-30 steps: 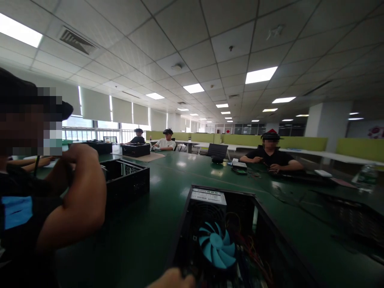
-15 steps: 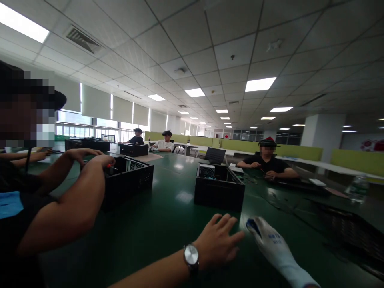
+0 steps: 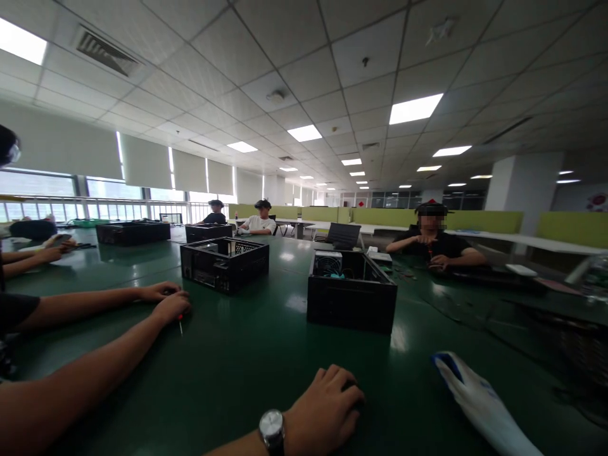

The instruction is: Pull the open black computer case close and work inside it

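The green table [image 3: 266, 354] fills most of what I see, long and glossy, with other people seated far down it. The biggest thing on it near me is the open black computer case [image 3: 351, 304]. A second ago it was right under my face, its blue fan close below me; now it stands out on the table, beyond both my hands and apart from them. A second black case [image 3: 225, 266] sits further back to the left, in front of the person beside me.

That person's arms have come down from the second case and lie along the table. One hand [image 3: 171, 307] rests near a small red-handled screwdriver [image 3: 180, 324], which lies just by its fingers.

My left hand [image 3: 327, 411] rests on the table in front of the computer case, knuckles up. Half a second ago its fingers were spread; now they are curled under into a loose fist. I cannot tell whether anything lies beneath them. My watch [image 3: 272, 430] shows at the wrist.

My right hand [image 3: 475, 399], in a white glove, lies to the right with its fingers stretched out flat. It holds nothing and is well short of the case. So neither of my hands is on the case at this moment.
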A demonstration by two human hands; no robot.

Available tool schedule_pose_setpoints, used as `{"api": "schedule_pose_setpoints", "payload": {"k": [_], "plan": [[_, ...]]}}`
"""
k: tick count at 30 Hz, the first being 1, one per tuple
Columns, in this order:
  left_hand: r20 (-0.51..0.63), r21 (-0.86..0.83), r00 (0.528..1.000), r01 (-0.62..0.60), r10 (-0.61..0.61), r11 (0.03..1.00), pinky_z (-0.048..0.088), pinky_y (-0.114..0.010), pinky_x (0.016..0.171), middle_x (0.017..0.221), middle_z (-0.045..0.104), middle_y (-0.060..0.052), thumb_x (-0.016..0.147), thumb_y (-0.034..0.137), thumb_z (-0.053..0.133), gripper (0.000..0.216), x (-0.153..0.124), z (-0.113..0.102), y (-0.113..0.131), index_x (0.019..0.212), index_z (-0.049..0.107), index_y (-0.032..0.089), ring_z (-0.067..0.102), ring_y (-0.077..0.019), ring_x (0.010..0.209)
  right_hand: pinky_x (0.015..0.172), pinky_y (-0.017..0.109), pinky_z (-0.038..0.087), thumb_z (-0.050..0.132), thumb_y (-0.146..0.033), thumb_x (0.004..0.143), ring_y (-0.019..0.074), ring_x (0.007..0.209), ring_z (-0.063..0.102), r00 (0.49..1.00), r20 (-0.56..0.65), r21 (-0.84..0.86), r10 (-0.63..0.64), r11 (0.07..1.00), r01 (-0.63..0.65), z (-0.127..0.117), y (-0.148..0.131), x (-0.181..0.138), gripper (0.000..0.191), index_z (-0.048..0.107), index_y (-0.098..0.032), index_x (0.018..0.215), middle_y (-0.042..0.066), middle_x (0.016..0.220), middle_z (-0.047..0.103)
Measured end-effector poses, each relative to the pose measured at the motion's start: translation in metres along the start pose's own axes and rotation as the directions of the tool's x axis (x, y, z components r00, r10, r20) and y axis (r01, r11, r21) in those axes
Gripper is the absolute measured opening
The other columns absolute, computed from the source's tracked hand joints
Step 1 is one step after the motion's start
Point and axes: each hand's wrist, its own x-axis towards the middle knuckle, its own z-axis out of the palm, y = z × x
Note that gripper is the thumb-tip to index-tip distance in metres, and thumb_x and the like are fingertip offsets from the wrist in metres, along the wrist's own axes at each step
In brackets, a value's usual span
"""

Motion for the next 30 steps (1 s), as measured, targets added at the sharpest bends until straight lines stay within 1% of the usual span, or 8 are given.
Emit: {"api": "schedule_pose_setpoints", "payload": {"k": [2,4,9,14,18,24,27,30], "plan": [[0.008,-0.003,1.000,0.005,-0.005,1.000,0.043,-0.043,0.102,0.137,0.053,-0.004,0.098,0.031,0.053,0.028,-0.001,-0.002,0.000,0.126,0.055,0.028,0.050,-0.0226,0.121,0.085,0.061,0.054,0.049,-0.069,0.075,0.0452,0.103,0.063,1.000,-0.001,-0.008,-0.009,1.000,0.009,0.002,0.008,0.001,0.052,0.072,-0.028,0.094,0.013,0.104,0.072],[0.020,-0.007,1.000,0.005,-0.005,1.000,0.043,-0.045,0.102,0.137,0.053,-0.004,0.098,0.031,0.053,0.029,-0.001,-0.005,0.000,0.126,0.055,0.028,0.050,-0.0234,0.122,0.090,0.062,0.053,0.049,-0.065,0.077,0.0444,0.105,0.063,0.999,0.010,0.012,-0.044,0.999,0.044,0.005,0.013,-0.001,0.045,0.073,-0.029,0.090,0.011,0.103,0.072],[0.041,-0.052,0.999,0.016,-0.014,0.999,0.046,-0.047,0.100,0.138,0.054,-0.004,0.096,0.029,0.053,0.045,-0.002,-0.010,0.001,0.140,0.046,0.033,0.051,-0.0246,0.121,0.115,0.067,0.032,0.048,-0.051,0.083,0.0443,0.125,0.053,0.974,0.067,0.208,-0.218,0.957,0.200,0.010,0.010,-0.010,0.029,0.069,-0.033,0.075,0.005,0.110,0.072],[0.041,-0.018,0.999,-0.018,0.018,1.000,0.045,-0.050,0.100,0.141,0.052,-0.004,0.097,0.030,0.051,0.036,-0.001,-0.008,0.000,0.133,0.054,0.032,0.049,-0.0265,0.124,0.115,0.061,0.038,0.056,-0.048,0.079,0.0410,0.129,0.051,0.984,0.102,0.304,-0.146,0.946,0.109,0.005,-0.002,-0.012,0.020,0.070,-0.035,0.087,0.004,0.103,0.072],[0.059,-0.036,0.998,0.012,-0.010,0.999,0.046,-0.050,0.100,0.139,0.053,-0.005,0.096,0.027,0.052,0.046,-0.001,-0.011,0.003,0.141,0.047,0.032,0.050,-0.0268,0.122,0.116,0.062,0.035,0.053,-0.051,0.079,0.0423,0.127,0.052,0.986,0.055,0.315,-0.160,0.940,0.135,0.008,0.001,-0.010,0.023,0.068,-0.034,0.084,0.005,0.105,0.073],[0.045,-0.032,0.999,-0.005,0.007,0.999,0.046,-0.046,0.100,0.141,0.051,-0.003,0.099,0.029,0.049,0.037,-0.003,-0.011,0.003,0.135,0.053,0.033,0.049,-0.0250,0.124,0.119,0.063,0.027,0.049,-0.048,0.081,0.0434,0.130,0.049,0.981,0.055,0.240,-0.186,0.956,0.168,0.014,0.013,-0.011,0.026,0.070,-0.033,0.085,0.005,0.109,0.072],[0.015,-0.021,1.000,-0.011,0.011,1.000,0.045,-0.046,0.100,0.138,0.054,-0.004,0.097,0.028,0.051,0.043,-0.003,-0.006,0.000,0.140,0.048,0.033,0.049,-0.0245,0.122,0.116,0.066,0.032,0.048,-0.040,0.084,0.0427,0.130,0.049,0.980,0.046,0.170,-0.194,0.968,0.184,0.015,0.013,-0.012,0.025,0.073,-0.035,0.087,0.003,0.112,0.072],[-0.005,-0.001,1.000,-0.021,0.021,1.000,0.045,-0.046,0.101,0.138,0.054,-0.004,0.097,0.028,0.052,0.041,-0.002,-0.002,-0.002,0.137,0.051,0.032,0.049,-0.0245,0.122,0.114,0.066,0.034,0.041,-0.033,0.088,0.0412,0.131,0.049,0.968,0.035,0.128,-0.249,0.962,0.242,0.015,0.013,-0.014,0.034,0.075,-0.034,0.091,0.002,0.117,0.071]]}}
